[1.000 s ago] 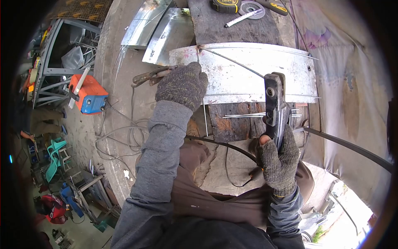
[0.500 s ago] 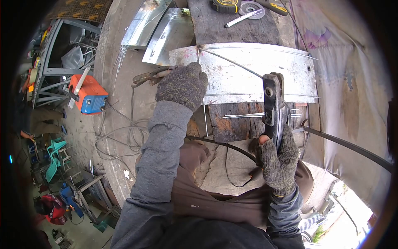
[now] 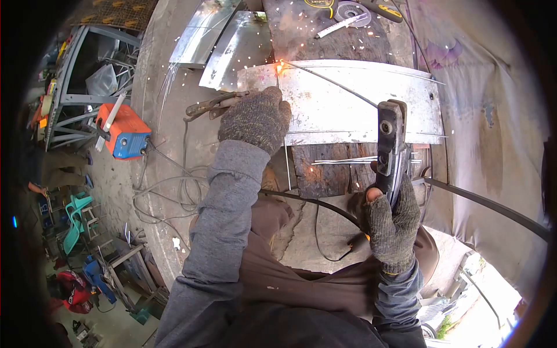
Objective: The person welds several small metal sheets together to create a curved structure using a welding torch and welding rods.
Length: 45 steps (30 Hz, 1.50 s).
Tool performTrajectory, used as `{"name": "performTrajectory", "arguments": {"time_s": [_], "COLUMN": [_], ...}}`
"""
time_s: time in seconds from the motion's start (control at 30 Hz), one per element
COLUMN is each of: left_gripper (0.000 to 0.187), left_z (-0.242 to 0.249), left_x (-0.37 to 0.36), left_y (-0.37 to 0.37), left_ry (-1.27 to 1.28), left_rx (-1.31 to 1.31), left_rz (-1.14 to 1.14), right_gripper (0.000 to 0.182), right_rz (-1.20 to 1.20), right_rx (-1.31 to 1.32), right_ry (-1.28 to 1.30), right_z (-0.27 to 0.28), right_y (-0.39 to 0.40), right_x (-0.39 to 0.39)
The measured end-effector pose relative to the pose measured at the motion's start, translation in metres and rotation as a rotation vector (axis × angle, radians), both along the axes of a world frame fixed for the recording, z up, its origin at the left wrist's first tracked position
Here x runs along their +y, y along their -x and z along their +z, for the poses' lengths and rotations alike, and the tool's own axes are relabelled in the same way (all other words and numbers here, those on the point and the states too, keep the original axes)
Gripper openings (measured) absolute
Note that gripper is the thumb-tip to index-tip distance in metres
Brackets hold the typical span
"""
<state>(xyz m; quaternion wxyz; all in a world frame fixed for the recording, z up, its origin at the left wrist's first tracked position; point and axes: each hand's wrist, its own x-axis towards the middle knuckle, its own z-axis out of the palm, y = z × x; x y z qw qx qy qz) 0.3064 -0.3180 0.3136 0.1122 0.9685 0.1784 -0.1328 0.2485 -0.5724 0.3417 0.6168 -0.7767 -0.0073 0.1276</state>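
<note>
My gloved right hand grips a black electrode holder. A long welding rod runs from its jaws to the upper left. The rod's tip glows orange on the far edge of a curved galvanized metal sheet, with sparks flying around it. My gloved left hand is closed at the sheet's left part, over a thin metal rod lying crosswise; its fingertips are partly hidden. Just left of that hand lies a worn metal clamp with a cable.
Under the sheet are dark wooden planks with several thin rods. A tape measure, a disc and a white marker lie at the back. Two more metal sheets and an orange-blue welding machine are leftward. Cables loop across the ground.
An orange glow and scattered sparks have appeared at the welding rod's tip. My right hand and the electrode holder have shifted slightly right. My left hand stays in place.
</note>
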Motion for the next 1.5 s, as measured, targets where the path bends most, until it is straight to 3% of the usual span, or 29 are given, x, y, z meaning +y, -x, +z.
{"name": "performTrajectory", "arguments": {"time_s": [0.2,0.6,0.9,1.1,1.2,1.23,1.3,1.37,1.5], "left_gripper": [0.032,0.034,0.036,0.032,0.031,0.031,0.033,0.034,0.035], "left_z": [-0.002,0.0,0.001,-0.008,-0.009,-0.007,0.003,0.002,0.0], "left_x": [0.0,-0.001,-0.001,0.004,0.008,0.006,-0.001,0.0,0.002], "left_y": [0.001,0.002,0.003,0.001,0.011,0.008,-0.001,0.0,0.001], "left_ry": [-0.005,-0.029,-0.024,-0.102,-0.121,-0.12,0.006,0.0,-0.014], "left_rx": [-0.003,-0.014,-0.011,-0.012,-0.274,-0.274,0.013,0.019,0.018], "left_rz": [0.001,-0.001,0.005,-0.089,-0.218,-0.218,0.025,0.003,-0.025], "right_gripper": [0.02,0.028,0.026,0.028,0.028,0.028,0.029,0.027,0.027], "right_rz": [0.008,-0.003,0.004,0.038,0.041,0.007,-0.022,0.054,-0.029], "right_rx": [-0.053,-0.072,0.026,-0.149,-0.006,0.028,0.013,-0.16,-0.005], "right_ry": [0.026,0.033,0.002,0.068,0.044,-0.01,-0.056,0.063,-0.066], "right_z": [0.001,-0.007,-0.002,-0.009,-0.005,-0.005,-0.004,-0.005,-0.003], "right_y": [0.0,0.003,0.001,0.001,0.002,0.003,0.003,0.0,0.004], "right_x": [0.002,0.0,0.003,0.0,0.001,0.002,0.003,-0.001,0.0]}}
